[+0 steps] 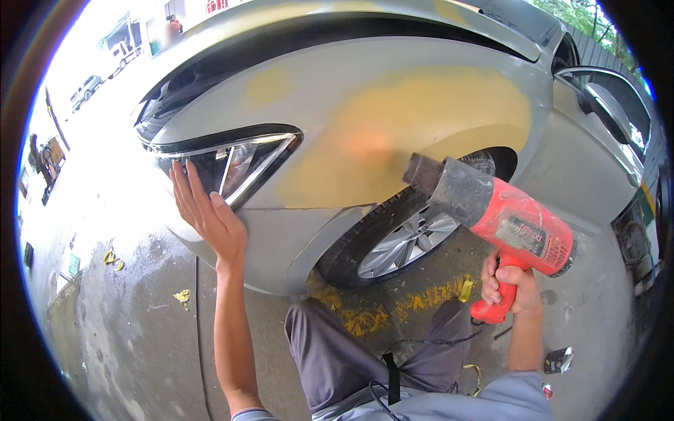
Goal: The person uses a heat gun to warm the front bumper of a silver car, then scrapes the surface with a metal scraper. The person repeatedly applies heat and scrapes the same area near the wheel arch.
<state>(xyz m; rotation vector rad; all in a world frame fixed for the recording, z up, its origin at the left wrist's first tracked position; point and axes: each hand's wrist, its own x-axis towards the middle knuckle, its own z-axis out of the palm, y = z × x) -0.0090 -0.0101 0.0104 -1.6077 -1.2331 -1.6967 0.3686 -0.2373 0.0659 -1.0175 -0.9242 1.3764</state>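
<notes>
My right hand (516, 286) is wrapped round the handle of a red and black heat gun (523, 221). Its dark nozzle points up and left at a car fender (302, 91), close to a large patch of yellow filler (421, 112). An orange glow shows on the patch left of the nozzle. My left hand (207, 210) lies with fingers stretched out against the headlight (242, 165), near its lower left edge. Below the nozzle is the front wheel (414, 242), partly hidden by the heat gun.
A black cable (439, 342) runs across my lap. The raised hood (379, 10) spans the top, with the side mirror (607, 109) at the right. Scraps of yellow tape (182, 297) and a dark can (558, 360) lie on the concrete floor. Vehicles stand far left.
</notes>
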